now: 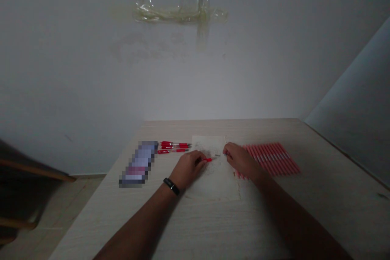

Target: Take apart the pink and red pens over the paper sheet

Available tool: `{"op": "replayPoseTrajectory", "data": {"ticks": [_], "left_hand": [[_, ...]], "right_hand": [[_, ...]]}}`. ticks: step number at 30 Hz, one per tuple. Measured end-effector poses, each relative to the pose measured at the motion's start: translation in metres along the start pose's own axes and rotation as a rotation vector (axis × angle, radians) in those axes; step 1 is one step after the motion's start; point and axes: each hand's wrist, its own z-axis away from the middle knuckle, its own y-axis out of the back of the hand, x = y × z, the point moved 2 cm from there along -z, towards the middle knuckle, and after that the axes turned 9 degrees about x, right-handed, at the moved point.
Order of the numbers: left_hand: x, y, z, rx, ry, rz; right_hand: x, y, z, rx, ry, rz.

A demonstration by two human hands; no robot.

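My left hand (188,168) pinches a small red pen part (208,159) above a sheet of white paper (213,183) marked with faint grey scribbles. A thin metal tip (217,155) shows just beyond that red part. My right hand (240,160) rests on the paper's right side, its fingertips close to the metal tip. Whether those fingers hold anything is hidden. Three red pens (174,147) lie to the left of the paper, and a neat row of several red-striped pens (272,159) lies beyond my right hand, partly hidden by it.
A pixelated, blurred packet (138,164) lies left of the pens on the pale wooden table (274,132). A black wristband (171,186) circles my left wrist. The table's far side meets a grey wall (195,81) bearing old tape marks (179,13). A dark chair (21,170) stands at the left.
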Motion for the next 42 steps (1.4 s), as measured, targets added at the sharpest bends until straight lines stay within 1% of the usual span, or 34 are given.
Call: {"op": "replayPoseTrajectory", "data": {"ticks": [6,14,18,22,28,33,37,42], "left_hand": [[-0.002,-0.002,0.001,-0.019,0.012,-0.027],[-0.003,-0.002,0.001,-0.008,0.018,-0.030],[-0.003,-0.002,0.002,-0.024,0.025,-0.033],[-0.002,-0.001,0.002,-0.045,0.030,-0.044],[-0.003,-0.002,0.003,-0.055,0.040,-0.044],[-0.005,-0.004,0.003,-0.073,0.043,-0.033],[-0.006,-0.005,0.004,-0.084,0.047,-0.036],[-0.007,-0.006,0.004,-0.100,0.050,-0.051]], "right_hand": [[0.002,0.000,-0.001,-0.020,0.074,0.063],[0.007,-0.003,-0.005,0.057,0.172,0.171],[0.010,-0.004,-0.006,0.067,0.178,0.212],[0.006,-0.002,-0.007,0.053,0.173,0.248],[0.004,0.000,-0.006,0.032,0.174,0.228],[0.008,-0.006,-0.007,0.063,0.168,0.218],[0.001,-0.012,-0.008,0.088,0.185,0.206],[-0.009,-0.017,-0.012,0.073,0.198,0.234]]}}
